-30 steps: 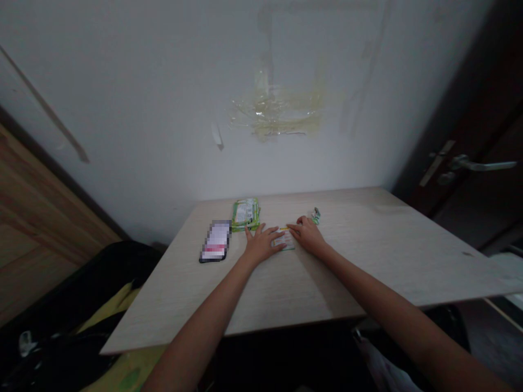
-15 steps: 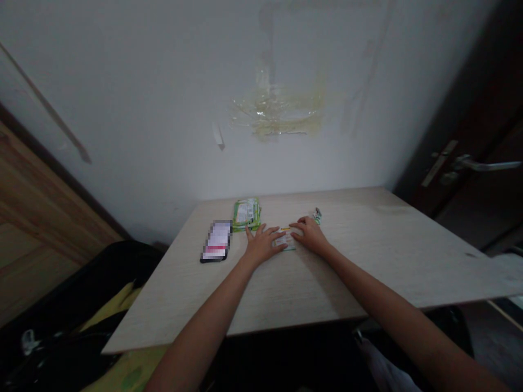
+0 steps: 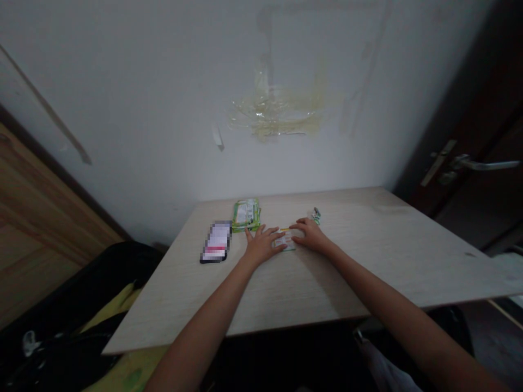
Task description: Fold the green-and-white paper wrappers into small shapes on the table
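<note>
My left hand [image 3: 261, 246] lies on the table with its fingers spread, their tips on the left part of a small flat printed packet [image 3: 286, 240]. At the packet's right edge, my right hand [image 3: 311, 235] rests with fingers apart and bent, the tips touching it. The packet is pale with a yellow strip at its top, partly covered by the fingers. Just beyond the left fingertips is a stack of green and white packets [image 3: 247, 213]. A small crumpled green and white wrapper [image 3: 316, 214] sits behind my right hand.
A phone [image 3: 217, 242] with a blurred screen lies left of my left hand. The pale wooden table [image 3: 347, 283] meets a white wall [image 3: 163, 109] with old clear tape [image 3: 281, 114]. At the right is a dark door with a metal handle [image 3: 482, 163].
Almost nothing differs. The fingers of my right hand have shifted very slightly at the packet's edge; my left hand stays in place.
</note>
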`<state>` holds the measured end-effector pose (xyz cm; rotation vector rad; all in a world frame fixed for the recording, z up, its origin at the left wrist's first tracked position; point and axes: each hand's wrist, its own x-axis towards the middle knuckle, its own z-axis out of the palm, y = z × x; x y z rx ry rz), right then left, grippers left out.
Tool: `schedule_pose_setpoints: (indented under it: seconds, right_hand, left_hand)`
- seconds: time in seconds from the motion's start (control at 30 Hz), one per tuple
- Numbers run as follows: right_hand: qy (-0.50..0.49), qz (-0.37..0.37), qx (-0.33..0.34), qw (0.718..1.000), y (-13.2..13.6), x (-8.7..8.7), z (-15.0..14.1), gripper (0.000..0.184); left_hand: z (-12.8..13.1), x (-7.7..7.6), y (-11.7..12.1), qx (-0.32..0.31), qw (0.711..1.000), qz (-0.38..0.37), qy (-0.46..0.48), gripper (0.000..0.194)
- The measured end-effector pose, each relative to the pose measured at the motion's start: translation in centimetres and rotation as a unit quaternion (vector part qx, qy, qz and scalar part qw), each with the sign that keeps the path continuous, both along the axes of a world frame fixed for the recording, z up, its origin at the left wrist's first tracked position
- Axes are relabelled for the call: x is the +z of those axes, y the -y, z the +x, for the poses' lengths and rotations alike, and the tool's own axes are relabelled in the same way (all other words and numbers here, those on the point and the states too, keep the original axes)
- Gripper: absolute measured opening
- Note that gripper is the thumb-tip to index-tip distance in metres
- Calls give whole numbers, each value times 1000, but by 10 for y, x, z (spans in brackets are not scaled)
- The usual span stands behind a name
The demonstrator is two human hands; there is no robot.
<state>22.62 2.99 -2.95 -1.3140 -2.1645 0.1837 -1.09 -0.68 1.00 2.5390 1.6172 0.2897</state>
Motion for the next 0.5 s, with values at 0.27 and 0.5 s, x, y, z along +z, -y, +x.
schedule_pose_setpoints:
  seconds: [0.27, 0.5]
  right_hand:
    - [4, -24, 29, 999, 2, 0, 6, 47]
    - [15, -48, 54, 997, 2, 1, 12, 57]
  left_hand:
    - [0, -4, -2, 3, 1000, -3, 7, 52]
    - [-1, -5, -2, 1, 1000, 1, 7, 52]
